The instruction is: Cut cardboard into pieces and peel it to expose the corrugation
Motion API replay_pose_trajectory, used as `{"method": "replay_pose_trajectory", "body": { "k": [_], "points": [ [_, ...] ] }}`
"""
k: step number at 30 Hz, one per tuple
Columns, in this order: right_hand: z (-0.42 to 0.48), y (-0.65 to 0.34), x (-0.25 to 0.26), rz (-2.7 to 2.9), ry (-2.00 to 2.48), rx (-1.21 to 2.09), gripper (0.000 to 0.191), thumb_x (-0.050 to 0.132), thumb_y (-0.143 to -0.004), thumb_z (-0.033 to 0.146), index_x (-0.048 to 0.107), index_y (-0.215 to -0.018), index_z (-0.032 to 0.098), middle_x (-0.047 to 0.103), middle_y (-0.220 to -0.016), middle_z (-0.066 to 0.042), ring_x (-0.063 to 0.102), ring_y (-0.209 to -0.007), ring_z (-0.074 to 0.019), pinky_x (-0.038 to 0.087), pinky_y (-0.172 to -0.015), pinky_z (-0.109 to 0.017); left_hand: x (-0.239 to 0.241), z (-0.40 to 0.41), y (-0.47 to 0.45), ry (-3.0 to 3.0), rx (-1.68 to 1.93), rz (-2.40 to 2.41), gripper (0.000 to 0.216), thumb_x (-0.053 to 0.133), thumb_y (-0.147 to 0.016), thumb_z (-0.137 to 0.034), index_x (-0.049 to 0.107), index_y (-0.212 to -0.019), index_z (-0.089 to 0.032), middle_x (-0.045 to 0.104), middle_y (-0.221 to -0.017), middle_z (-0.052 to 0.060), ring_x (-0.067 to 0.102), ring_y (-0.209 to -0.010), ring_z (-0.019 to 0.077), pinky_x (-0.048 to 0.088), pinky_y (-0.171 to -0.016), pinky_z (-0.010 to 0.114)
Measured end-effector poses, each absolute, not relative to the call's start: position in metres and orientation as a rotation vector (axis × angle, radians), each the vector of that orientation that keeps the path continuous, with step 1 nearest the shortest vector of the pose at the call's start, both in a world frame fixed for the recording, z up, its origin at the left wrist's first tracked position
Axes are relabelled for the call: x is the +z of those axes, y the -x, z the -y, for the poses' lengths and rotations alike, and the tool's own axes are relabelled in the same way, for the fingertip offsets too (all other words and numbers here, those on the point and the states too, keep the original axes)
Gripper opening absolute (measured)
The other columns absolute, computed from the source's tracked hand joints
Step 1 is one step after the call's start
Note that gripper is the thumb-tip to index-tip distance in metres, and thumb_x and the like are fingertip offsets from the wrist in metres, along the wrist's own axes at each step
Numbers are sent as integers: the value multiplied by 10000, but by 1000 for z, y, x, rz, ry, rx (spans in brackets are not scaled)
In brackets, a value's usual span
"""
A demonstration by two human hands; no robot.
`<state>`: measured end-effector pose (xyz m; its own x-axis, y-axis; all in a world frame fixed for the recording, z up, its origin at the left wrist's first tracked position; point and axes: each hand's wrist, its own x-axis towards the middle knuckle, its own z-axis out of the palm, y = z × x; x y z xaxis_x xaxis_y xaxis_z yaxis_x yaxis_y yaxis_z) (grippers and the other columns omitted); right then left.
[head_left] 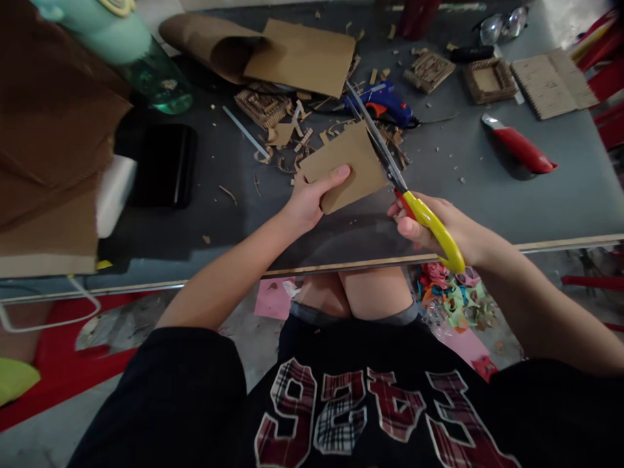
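Observation:
My left hand (312, 198) pinches a small brown cardboard piece (344, 162) by its near left corner, thumb on top, just above the grey table (536, 195). My right hand (439, 231) is closed around the yellow handles of a pair of scissors (390, 166). The long metal blades point away from me and lie along the cardboard's right edge, slightly parted at the tips.
Cardboard scraps (287, 133) and a large folded cardboard sheet (292, 55) lie behind. A blue glue gun (387, 104), red utility knife (519, 146), woven cardboard pieces (490, 81), glasses (502, 26), black phone (163, 166) and green bottle (146, 62) sit around the table.

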<state>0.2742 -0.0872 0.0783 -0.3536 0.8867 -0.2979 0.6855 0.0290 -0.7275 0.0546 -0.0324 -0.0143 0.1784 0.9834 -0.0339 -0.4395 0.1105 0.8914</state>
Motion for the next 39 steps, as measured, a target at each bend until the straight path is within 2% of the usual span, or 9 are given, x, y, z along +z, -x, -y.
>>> {"method": "replay_pose_trajectory", "body": {
  "k": [8, 15, 20, 23, 27, 31, 34, 36, 39],
  "points": [
    [85, -265, 72, 2190, 1709, 997, 686, 418, -806, 916, 516, -762, 238, 548, -641, -25, 514, -553, -163, 367, -552, -310, -9, 39, -55, -862, 1197, -789, 568, 911, -642, -496, 706, -1071, -186, 748, -1155, 92, 584, -1328, 409, 501, -1116, 561],
    [86, -258, 60, 2078, 1800, 893, 699, 379, -854, 889, 425, -577, 249, 440, -488, 4, 436, -435, -130, 316, -497, -295, -7, 40, -55, -878, 1190, -774, 549, 883, -688, -482, 694, -1121, -204, 735, -1208, 79, 502, -1414, 397, 478, -1144, 547],
    [87, -274, 52, 1815, 1942, 964, 674, 375, -884, 858, 579, -728, 235, 508, -520, 5, 529, -435, -158, 354, -502, -290, -9, 38, -54, -922, 1227, -826, 593, 908, -665, -536, 698, -1107, -201, 736, -1182, 90, 537, -1380, 391, 480, -1137, 542],
    [78, -295, 55, 1958, 2170, 547, 682, 348, -921, 815, 585, -695, 218, 536, -566, -56, 553, -555, -199, 297, -577, -319, -12, 37, -46, -1199, 1253, -990, 546, 876, -703, -563, 723, -1071, -189, 753, -1116, 101, 641, -1240, 354, 520, -1087, 494],
    [63, -327, 56, 1878, 2458, 167, 582, 482, -923, 727, 610, -705, 202, 538, -605, -72, 457, -611, -191, 236, -614, -327, -13, 37, -36, -1799, 1059, -1188, 338, 818, -776, -442, 749, -993, -194, 768, -1001, 69, 722, -995, 270, 566, -983, 411],
    [59, -351, 51, 1720, 2530, 272, 533, 635, -832, 701, 611, -663, 196, 479, -568, -16, 347, -575, -143, 258, -611, -322, -9, 34, -38, -2017, 891, -1289, 281, 790, -790, -309, 700, -1032, -198, 743, -1064, 47, 704, -1017, 225, 559, -964, 355],
    [63, -359, 47, 1668, 2483, 315, 392, 766, -730, 578, 687, -734, 194, 534, -607, -5, 420, -604, -147, 310, -626, -314, -7, 36, -38, -2043, 813, -1355, 315, 783, -785, -254, 655, -1066, -199, 729, -1024, 17, 702, -960, 202, 573, -922, 343],
    [66, -360, 46, 1636, 2446, 266, 313, 756, -727, 482, 742, -842, 192, 614, -681, -25, 472, -645, -159, 341, -657, -313, -6, 43, -30, -2025, 876, -1410, 350, 796, -790, -303, 643, -1088, -200, 726, -1046, 16, 696, -980, 204, 579, -943, 365],
    [68, -362, 51, 1633, 2511, 211, 363, 701, -755, 493, 768, -932, 185, 706, -810, -87, 521, -703, -188, 361, -698, -339, -1, 57, 5, -1841, 1147, -1534, 570, 849, -745, -524, 641, -1152, -182, 728, -1138, 56, 686, -1042, 236, 589, -993, 434]
  ]
}}
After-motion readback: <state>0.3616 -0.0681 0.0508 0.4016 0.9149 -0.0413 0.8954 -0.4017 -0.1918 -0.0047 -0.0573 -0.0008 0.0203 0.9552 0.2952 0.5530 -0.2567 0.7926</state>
